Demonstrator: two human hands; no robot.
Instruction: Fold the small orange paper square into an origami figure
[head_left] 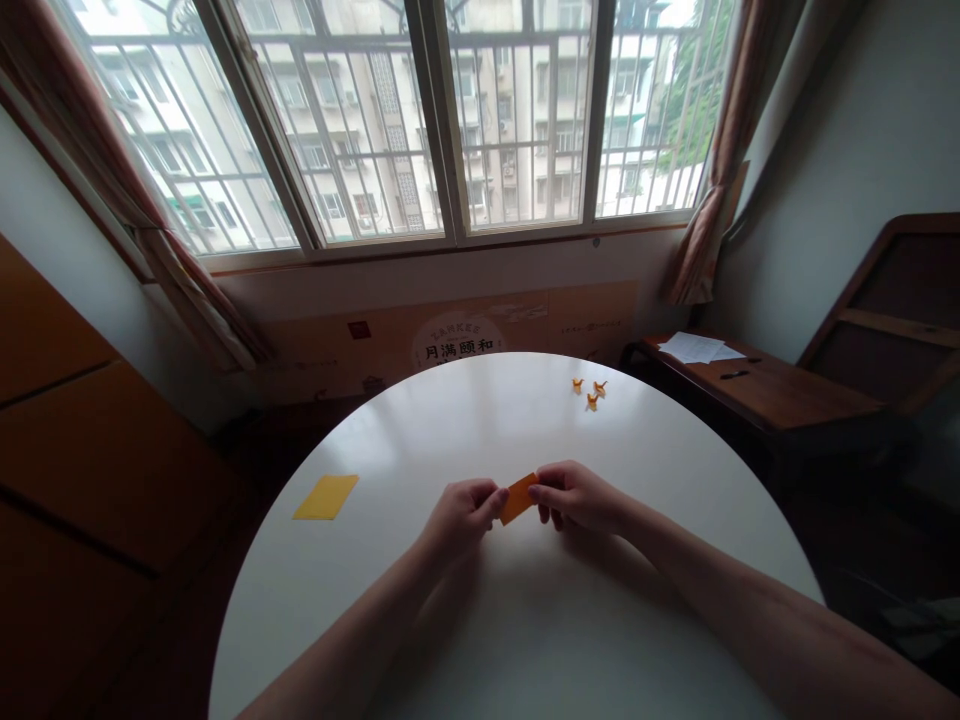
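Observation:
A small orange piece of paper (517, 499), rectangular in outline, is held between my two hands a little above the white round table (465, 420). My left hand (465, 508) pinches its left end between thumb and fingers. At the right end, my right hand (571, 495) grips it with the thumb on the near face and the fingers curled behind. Whether the paper is folded I cannot tell. Three small orange folded paper figures (592, 400) stand near the table's far right edge. A yellow sheet of paper (326, 497) lies flat to the left of my hands.
Beyond the table is a wide barred window (450, 130) with curtains (172, 270) at both sides. On the right, a low wooden table (810, 395) carries white papers (697, 348) and a dark pen (735, 375). Orange-brown cabinet doors (97, 460) stand on the left.

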